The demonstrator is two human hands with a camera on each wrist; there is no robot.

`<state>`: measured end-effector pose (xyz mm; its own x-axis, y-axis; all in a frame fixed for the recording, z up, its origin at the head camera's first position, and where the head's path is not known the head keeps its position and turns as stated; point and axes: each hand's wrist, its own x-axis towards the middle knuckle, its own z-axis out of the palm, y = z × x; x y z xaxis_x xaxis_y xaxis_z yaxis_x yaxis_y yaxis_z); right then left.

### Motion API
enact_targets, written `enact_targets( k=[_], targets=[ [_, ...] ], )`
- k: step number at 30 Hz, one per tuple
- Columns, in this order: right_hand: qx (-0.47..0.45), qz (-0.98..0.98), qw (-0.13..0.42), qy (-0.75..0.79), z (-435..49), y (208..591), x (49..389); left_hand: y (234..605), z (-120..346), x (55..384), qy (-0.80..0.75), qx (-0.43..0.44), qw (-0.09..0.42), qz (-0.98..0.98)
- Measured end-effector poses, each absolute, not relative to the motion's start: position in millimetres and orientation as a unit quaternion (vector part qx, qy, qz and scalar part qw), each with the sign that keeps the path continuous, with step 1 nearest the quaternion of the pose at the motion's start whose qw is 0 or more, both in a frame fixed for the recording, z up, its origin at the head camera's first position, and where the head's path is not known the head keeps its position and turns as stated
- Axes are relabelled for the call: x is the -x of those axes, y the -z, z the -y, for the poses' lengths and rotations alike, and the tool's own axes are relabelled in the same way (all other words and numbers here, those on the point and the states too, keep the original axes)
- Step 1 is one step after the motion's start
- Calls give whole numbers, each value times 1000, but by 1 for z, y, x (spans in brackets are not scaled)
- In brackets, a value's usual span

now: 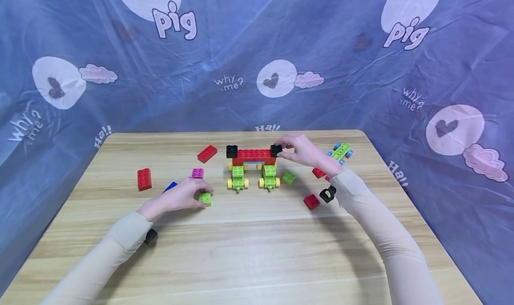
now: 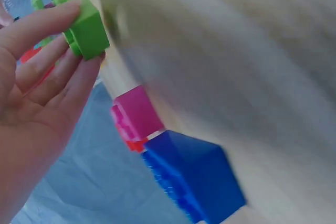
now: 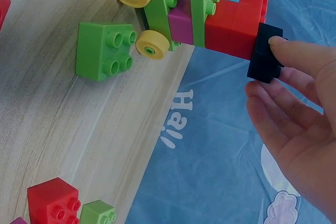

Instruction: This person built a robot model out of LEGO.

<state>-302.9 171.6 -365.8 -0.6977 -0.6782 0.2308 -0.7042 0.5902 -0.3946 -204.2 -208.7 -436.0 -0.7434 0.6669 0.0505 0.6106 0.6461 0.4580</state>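
Note:
My left hand (image 1: 180,196) pinches a light green brick (image 2: 92,31) between thumb and fingers, low over the left-middle of the table. My right hand (image 1: 302,150) holds a black brick (image 3: 264,56) at the right end of the red bricks (image 1: 254,154) that span the top of a toy-brick build. Another black brick (image 1: 232,151) sits on that span's left end. Beneath it stand two wheeled parts with yellow wheels (image 3: 152,45) and green bricks (image 1: 269,171). In the right wrist view, a purple brick (image 3: 181,19) shows between green ones.
Left of the build lie red bricks (image 1: 144,179), a pink brick (image 1: 197,173) and a blue brick (image 2: 194,174). To the right are a green brick (image 1: 288,177), a red brick (image 1: 311,201), a black piece (image 1: 327,195) and a green wheeled base (image 1: 341,152). A patterned blue cloth (image 1: 257,42) hangs behind.

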Motion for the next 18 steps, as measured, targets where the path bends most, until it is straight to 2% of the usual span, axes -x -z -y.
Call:
enact_targets(
  k=[18],
  targets=[
    [-392,891,33,-226,-172,364,300,389,184,230,-342,-346,16,-874]
  ],
)
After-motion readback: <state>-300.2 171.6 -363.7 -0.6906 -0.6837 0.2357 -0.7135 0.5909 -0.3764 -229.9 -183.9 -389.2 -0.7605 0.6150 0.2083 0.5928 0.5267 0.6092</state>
